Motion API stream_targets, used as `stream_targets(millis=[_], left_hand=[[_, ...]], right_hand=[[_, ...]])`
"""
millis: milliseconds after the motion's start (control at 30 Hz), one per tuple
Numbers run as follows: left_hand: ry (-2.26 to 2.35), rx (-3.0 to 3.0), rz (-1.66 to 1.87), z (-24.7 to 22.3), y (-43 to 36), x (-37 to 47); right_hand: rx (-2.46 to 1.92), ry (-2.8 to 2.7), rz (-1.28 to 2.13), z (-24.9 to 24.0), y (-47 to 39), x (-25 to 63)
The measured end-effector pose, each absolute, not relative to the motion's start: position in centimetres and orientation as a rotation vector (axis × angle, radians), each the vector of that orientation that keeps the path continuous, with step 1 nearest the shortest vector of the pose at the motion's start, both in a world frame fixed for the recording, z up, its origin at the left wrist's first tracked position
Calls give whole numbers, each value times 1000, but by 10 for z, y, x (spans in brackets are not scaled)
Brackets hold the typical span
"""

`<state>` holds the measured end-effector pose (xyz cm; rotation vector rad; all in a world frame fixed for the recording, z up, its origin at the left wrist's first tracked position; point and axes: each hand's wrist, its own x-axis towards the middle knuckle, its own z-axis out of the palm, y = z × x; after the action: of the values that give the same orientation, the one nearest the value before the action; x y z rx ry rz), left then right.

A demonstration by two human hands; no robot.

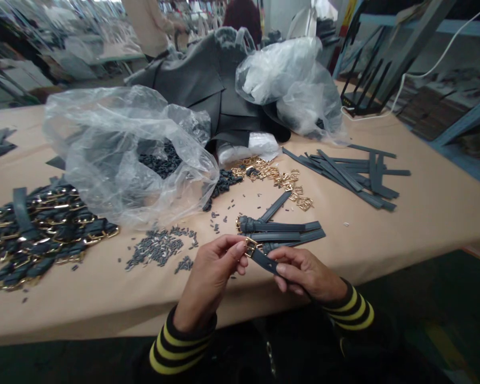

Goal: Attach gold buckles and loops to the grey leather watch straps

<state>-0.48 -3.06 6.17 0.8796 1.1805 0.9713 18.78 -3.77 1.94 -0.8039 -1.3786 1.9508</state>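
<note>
My left hand pinches a gold buckle between thumb and fingertips. A dark strap runs from that buckle to my right hand, whose thumb and fingers are closed on it. A small hole shows in the strap between my hands. Just behind them lie several dark straps with buckles, piled side by side on the table. To the left of my left hand is a spread of small dark cut pieces. Loose gold buckles lie farther back.
Clear plastic bags stand at the back left, one holding small dark loops. Dark strips lie at the right. A heap of dark straps with gold fittings covers the left. Behind are dark sheets and a router.
</note>
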Motion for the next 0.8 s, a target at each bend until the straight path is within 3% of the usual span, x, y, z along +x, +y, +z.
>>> stream_targets(millis=[200, 300, 433, 800], left_hand=[[898, 581, 788, 54, -36, 1], [869, 555, 812, 48, -40, 12], [882, 681, 898, 42, -42, 27], [1134, 1100, 926, 43, -47, 24]], right_hand=[[-684, -1368, 2039, 21, -34, 189], [-760, -1439, 1896, 30, -35, 184], [-942, -1487, 1657, 41, -41, 175], [-1262, -1527, 1455, 38, -40, 172]])
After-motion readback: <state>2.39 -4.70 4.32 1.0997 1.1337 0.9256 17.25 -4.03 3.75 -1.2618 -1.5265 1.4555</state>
